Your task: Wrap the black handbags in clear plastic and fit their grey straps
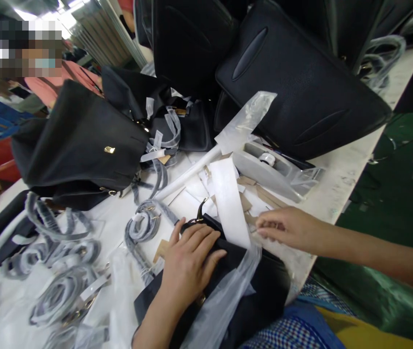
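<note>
A black handbag [267, 291] lies at the table's near edge, against my body. My left hand [191, 257] rests on its top with fingers stretched out, beside a short black strap [202, 209] that sticks up. A white paper strip [230, 203] stands out of the bag's opening, and a clear plastic sleeve [221, 305] hangs over its front. My right hand [286, 227] is just right of the strip, above paper scraps. Its fingers are curled together; whatever is between them is too small to name.
Larger black bags [293, 82] stand at the back and a black bag with a gold clasp [83, 140] at left. Plastic-wrapped straps [61, 295] cover the left of the white table [355, 160]. A grey tray [260, 169] lies ahead. A person in pink [77, 80] is beyond.
</note>
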Demonstrator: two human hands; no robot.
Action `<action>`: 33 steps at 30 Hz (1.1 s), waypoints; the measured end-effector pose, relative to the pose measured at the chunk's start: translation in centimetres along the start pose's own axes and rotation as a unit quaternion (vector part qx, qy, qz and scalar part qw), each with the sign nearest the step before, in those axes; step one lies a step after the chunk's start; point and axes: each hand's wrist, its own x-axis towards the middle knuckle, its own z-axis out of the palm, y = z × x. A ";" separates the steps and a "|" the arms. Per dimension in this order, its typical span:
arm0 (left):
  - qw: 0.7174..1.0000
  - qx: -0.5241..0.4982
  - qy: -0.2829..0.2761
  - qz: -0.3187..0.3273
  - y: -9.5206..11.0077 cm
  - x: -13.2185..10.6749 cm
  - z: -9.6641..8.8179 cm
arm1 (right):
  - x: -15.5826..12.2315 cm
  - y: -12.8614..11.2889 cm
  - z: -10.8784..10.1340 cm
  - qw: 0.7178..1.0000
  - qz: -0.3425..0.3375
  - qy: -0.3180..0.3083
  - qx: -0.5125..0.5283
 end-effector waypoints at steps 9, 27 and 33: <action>0.989 0.007 -0.108 0.101 -0.3 3.2 -0.2 | -2.9 1.2 3.1 0.991 0.064 -0.066 0.099; 0.909 -0.003 -0.362 0.205 -2.4 11.2 -1.9 | -2.8 1.6 4.1 0.996 -0.002 -0.080 0.045; 0.904 -0.113 -0.406 0.074 -2.3 10.6 0.2 | -3.3 1.9 5.1 0.968 0.092 -0.117 0.200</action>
